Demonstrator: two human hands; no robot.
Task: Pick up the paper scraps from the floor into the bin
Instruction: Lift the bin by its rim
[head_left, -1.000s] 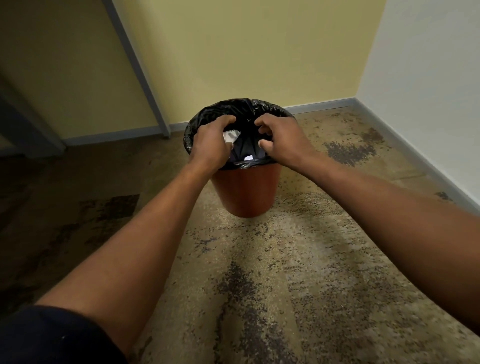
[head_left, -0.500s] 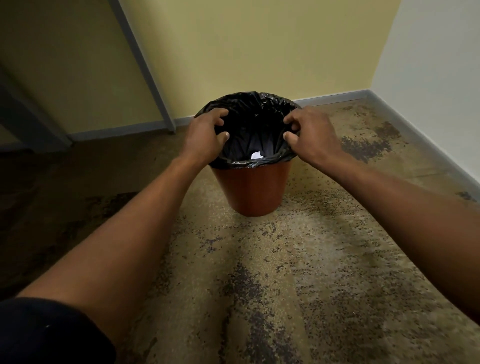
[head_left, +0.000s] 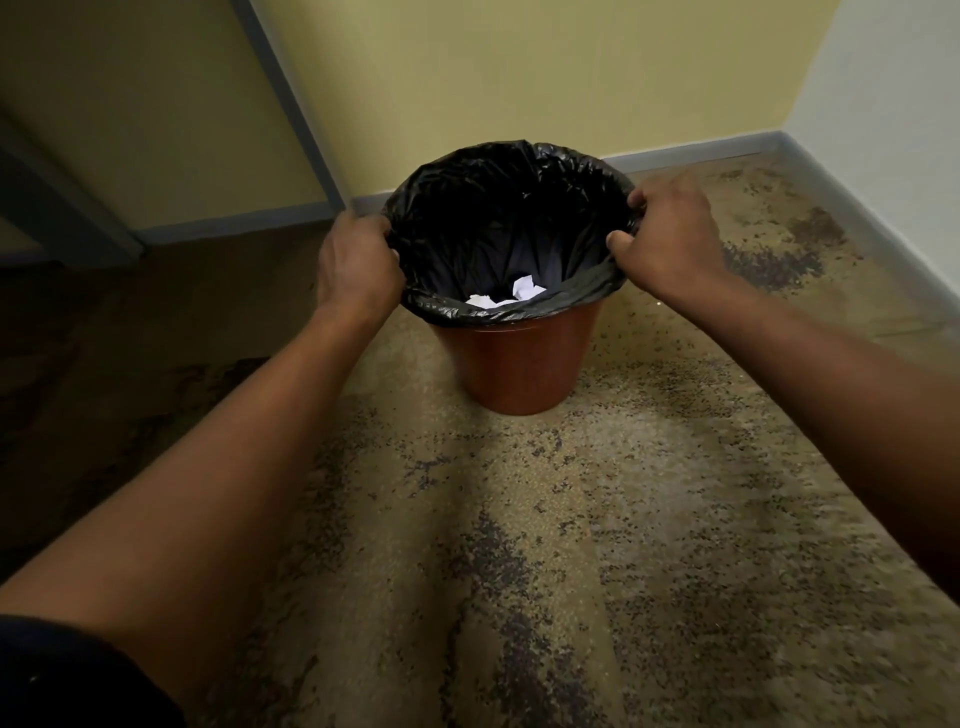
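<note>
An orange-brown bin (head_left: 519, 364) stands on the carpet, lined with a black plastic bag (head_left: 498, 208) folded over its rim. White paper scraps (head_left: 511, 296) lie at the bottom inside the bag. My left hand (head_left: 356, 265) grips the bag's edge at the left side of the rim. At the right side of the rim, my right hand (head_left: 670, 239) grips the bag's edge with the thumb inside the opening. No scraps show on the visible floor.
The bin sits near a room corner, with a yellow wall (head_left: 519, 78) behind and a white wall (head_left: 893, 104) at the right. A grey door frame (head_left: 285, 104) slants at the left. Mottled beige carpet (head_left: 519, 545) spreads in front.
Both hands have moved apart from over the bin's middle to its left and right rim, spreading the bag open. More paper scraps show inside. The view has come closer.
</note>
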